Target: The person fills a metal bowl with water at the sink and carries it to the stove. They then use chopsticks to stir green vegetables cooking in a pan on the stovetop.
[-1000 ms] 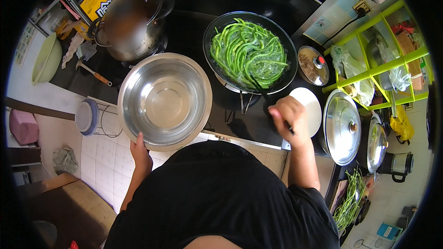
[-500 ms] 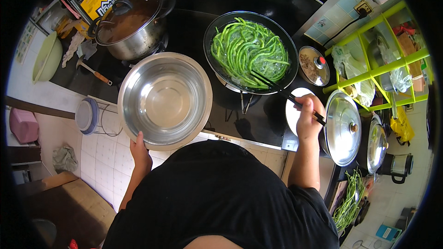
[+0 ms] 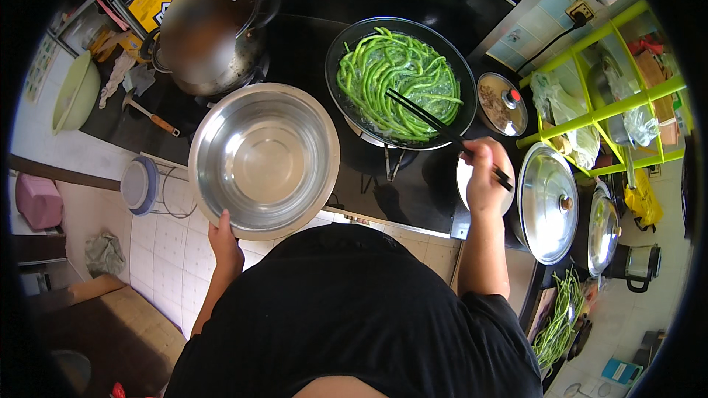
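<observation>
My left hand (image 3: pixel 224 239) grips the near rim of a wide steel basin (image 3: pixel 214 140), thumb over the edge, the rest of its fingers hidden below. Nothing lies in the basin, which is held at the front edge of the stove, left of the wok. In my right hand (image 3: pixel 487 177) are black chopsticks (image 3: pixel 435 124), closed between the fingers. Their tips reach among long green beans (image 3: pixel 398 66) that lie in bubbling water in a dark wok (image 3: pixel 467 77) on the right burner.
A steel pot (image 3: pixel 203 77) stands on the left burner, beside a ladle (image 3: pixel 151 113). Right of the wok are a small lidded bowl (image 3: pixel 503 105), a white plate (image 3: pixel 466 177) and large lidded pots (image 3: pixel 546 206). Raw long beans (image 3: pixel 558 324) lie farther right, below a green rack (image 3: pixel 612 107).
My right hand has moved slightly left and up, and the chopstick tips have shifted farther into the beans. The basin and my left hand stay nearly still.
</observation>
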Demonstrator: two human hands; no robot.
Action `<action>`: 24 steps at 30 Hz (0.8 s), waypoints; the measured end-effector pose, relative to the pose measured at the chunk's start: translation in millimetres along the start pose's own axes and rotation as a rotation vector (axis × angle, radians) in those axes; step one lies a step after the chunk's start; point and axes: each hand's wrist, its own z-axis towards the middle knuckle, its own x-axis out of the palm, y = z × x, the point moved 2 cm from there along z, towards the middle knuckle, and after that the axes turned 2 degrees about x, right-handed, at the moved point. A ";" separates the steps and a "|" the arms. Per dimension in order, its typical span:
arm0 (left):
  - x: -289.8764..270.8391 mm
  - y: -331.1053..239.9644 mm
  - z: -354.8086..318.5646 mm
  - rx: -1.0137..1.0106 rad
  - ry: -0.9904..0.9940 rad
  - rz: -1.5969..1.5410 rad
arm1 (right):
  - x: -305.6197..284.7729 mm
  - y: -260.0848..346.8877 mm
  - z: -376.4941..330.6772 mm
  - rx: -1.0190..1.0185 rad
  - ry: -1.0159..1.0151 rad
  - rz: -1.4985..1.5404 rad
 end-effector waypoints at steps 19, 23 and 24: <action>-5.4 4.3 4.2 -0.025 -0.010 0.008 | 34.1 -29.6 23.2 -0.152 0.154 -0.178; -5.9 4.3 4.5 -0.010 -0.007 0.002 | 30.2 -20.8 30.0 -0.145 0.080 -0.290; -6.1 5.3 4.7 0.006 -0.013 0.003 | 30.1 -15.9 32.8 -0.127 0.059 -0.248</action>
